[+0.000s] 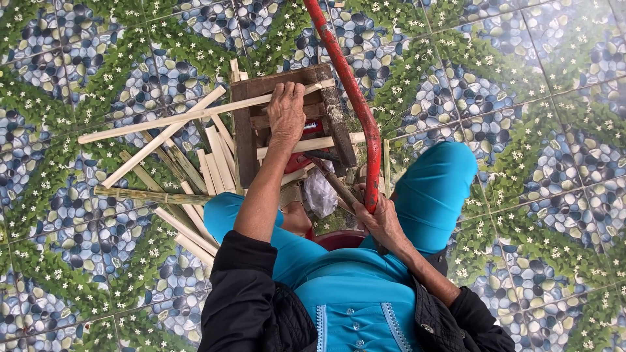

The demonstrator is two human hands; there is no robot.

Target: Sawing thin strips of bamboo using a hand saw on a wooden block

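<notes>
My left hand (285, 112) lies palm down on a long pale bamboo strip (195, 116) laid across a small dark wooden stool (244, 143). Its fingers press the strip against the stool top. My right hand (379, 218) grips the lower end of a curved red metal bar (355, 98) that rises toward the top of the view. A second pale strip (319, 143) crosses the stool lower down. I sit with knees in bright blue trousers on either side of the stool.
Several split bamboo strips (176, 189) lie fanned on the pebble-patterned tile floor (535, 130) left of the stool. A crumpled white plastic bag (321, 194) sits below the stool, and a dark red round rim (339, 240) shows near my lap.
</notes>
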